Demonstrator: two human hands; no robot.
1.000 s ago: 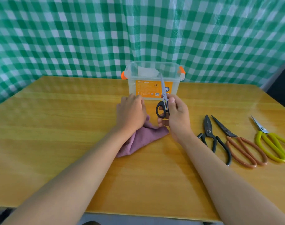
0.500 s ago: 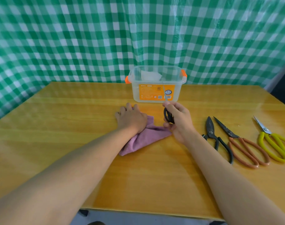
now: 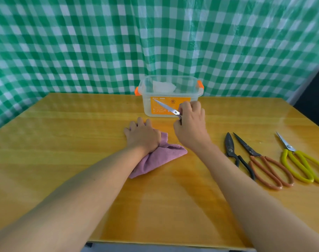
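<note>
Looking down from the head cam, the right hand [image 3: 190,124] sits just right of centre with its fingers curled tight around the handles of a small pair of scissors [image 3: 166,107]. The handles are buried in the fist, and the closed silver blades poke up and to the left across the front of the clear plastic box [image 3: 146,106]. The left hand [image 3: 143,136] lies flat at centre frame, fingers relaxed and spread, pressing down on the purple cloth [image 3: 160,157], which bunches out below and to the right of it on the wooden table [image 3: 64,142]. Over on the right edge lie the black scissors [image 3: 231,151], the brown-handled scissors [image 3: 264,164] and the yellow-handled scissors [image 3: 300,164], side by side. A green checked curtain [image 3: 82,42] fills the top.
</note>
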